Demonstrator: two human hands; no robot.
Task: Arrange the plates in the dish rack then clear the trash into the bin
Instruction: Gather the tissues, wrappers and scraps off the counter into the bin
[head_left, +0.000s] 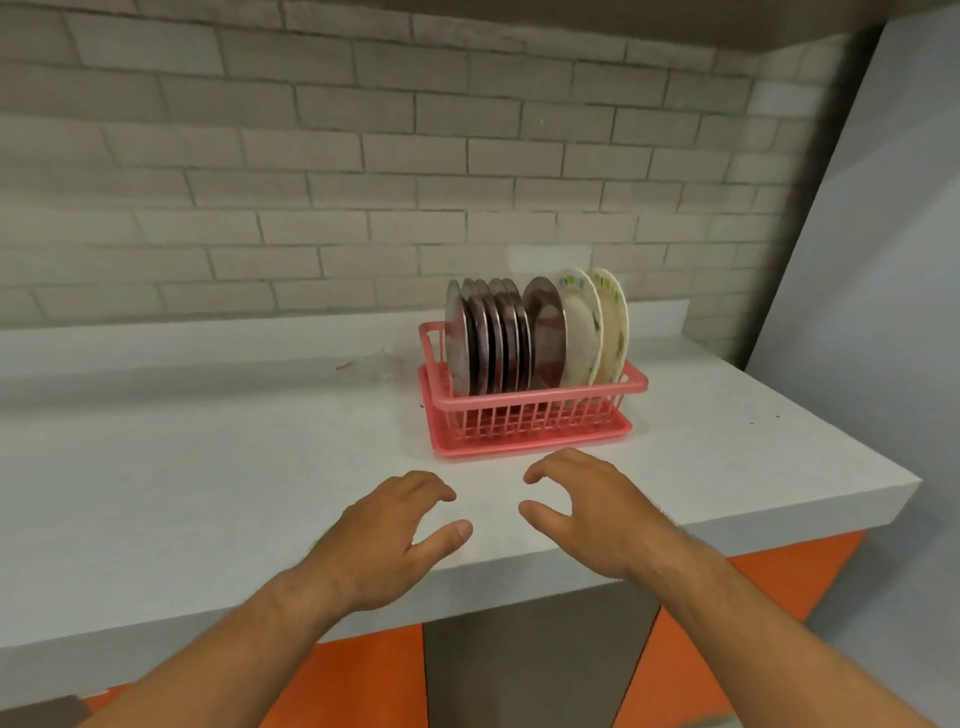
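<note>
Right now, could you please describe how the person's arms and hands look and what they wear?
The left hand and right hand are bare: no gloves, rings or watch in view. The left forearm and right forearm are bare as well, lightly haired, with no sleeve showing down to the picture's lower edge.

Dish rack (535, 413) pink; steel plates (493, 338) silver with reddish reflections; two cream plates (587, 332) with green-blue rim motifs; counter (208, 441) pale grey; wall (311, 156) grey-white brick; cabinet fronts (353, 675) orange.
</note>
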